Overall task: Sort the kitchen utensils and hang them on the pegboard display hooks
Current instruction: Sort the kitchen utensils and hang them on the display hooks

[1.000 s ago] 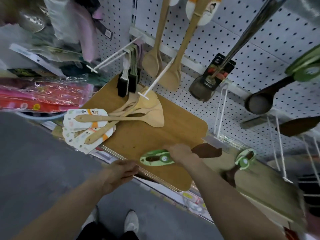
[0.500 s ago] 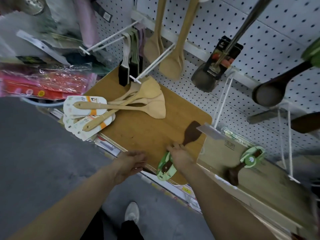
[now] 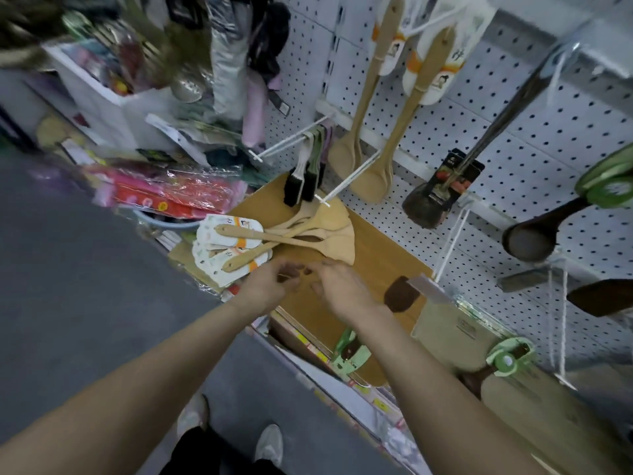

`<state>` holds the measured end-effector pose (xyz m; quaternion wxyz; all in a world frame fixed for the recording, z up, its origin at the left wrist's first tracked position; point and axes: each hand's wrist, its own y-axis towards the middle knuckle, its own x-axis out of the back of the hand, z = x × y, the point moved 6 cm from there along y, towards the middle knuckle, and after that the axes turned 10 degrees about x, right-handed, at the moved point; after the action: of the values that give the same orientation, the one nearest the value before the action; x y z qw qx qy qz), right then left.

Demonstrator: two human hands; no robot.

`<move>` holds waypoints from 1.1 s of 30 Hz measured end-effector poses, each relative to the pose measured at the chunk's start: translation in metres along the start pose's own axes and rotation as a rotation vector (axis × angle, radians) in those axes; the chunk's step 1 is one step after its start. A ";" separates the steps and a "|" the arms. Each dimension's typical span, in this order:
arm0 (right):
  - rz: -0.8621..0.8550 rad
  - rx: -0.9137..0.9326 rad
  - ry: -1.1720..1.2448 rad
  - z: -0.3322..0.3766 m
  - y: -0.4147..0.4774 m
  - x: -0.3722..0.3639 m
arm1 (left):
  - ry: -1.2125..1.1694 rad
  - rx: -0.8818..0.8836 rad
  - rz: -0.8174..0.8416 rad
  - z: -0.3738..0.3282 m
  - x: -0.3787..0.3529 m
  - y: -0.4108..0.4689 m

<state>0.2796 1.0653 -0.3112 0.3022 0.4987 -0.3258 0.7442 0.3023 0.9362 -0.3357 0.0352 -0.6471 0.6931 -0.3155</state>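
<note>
Above the middle of the wooden board (image 3: 376,255), the left hand (image 3: 270,286) and the right hand (image 3: 346,289) are brought close together, fingers curled inward and fingertips almost meeting. Whether anything is pinched between them cannot be told. Just beyond the fingertips, a pile of pale wooden spatulas (image 3: 322,231) is laid on the board, blades fanned toward the pegboard (image 3: 513,132) and handles wrapped in white printed cards (image 3: 222,245) that overhang the board's left edge. A dark wooden spatula (image 3: 400,294) is laid flat on the board to the right; its shaft is crossed by the right forearm, and its green card sleeve (image 3: 349,351) is seen on the near side of the arm. On the perforated white pegboard, pale wooden spoons (image 3: 373,138) are hung from upper hooks, and black-bristled brushes (image 3: 301,180) from a white wire hook (image 3: 287,145). A second white hook (image 3: 349,178) projects bare over the pile. Further right a metal turner (image 3: 428,204) with a black card and a dark round ladle (image 3: 531,238) are hung.
</note>
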 end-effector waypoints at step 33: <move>-0.197 0.638 -0.111 0.442 0.376 0.072 | 0.302 -0.052 -0.743 0.108 0.558 -0.054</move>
<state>0.2064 0.4998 -0.1843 0.1832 0.6369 -0.0425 0.7476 0.3091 0.3830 -0.1951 -0.1999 -0.8006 0.4173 -0.3807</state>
